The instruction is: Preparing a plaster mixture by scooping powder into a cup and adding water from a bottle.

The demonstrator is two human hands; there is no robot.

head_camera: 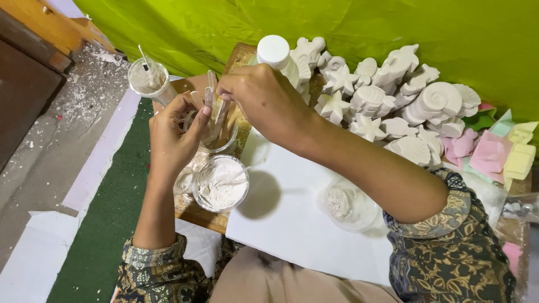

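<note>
Left hand (171,134) is curled narrow around the side of a clear glass jar of wooden sticks (216,137), thumb up against one stick; looks like a brace so the jar doesn't tip. Right hand (261,95) comes in from 3 o'clock, fingers pinched shut on the top ends of the sticks, directly above the jar. Both hands meet over it, at roughly 10 o'clock from frame centre.

At 6 o'clock of the jar, just beside it: a clear round cup of white powder (220,182) with a white plastic spoon lying in it, close enough to scoop without reaching. At 10 o'clock of the hands, a clear plastic cup with greyish mix and a thin stirrer (149,78), set apart. Behind the right hand, a white-capped plastic bottle (275,53).

A white paper sheet (292,224) covers the work surface; on it at 4 o'clock, a shallow clear dish with powder residue (351,205). At 2 o'clock, a heap of white plaster sea-shell and starfish casts (387,95), with pink and yellow moulds (494,154) beyond, parked out of the mixing zone.
</note>
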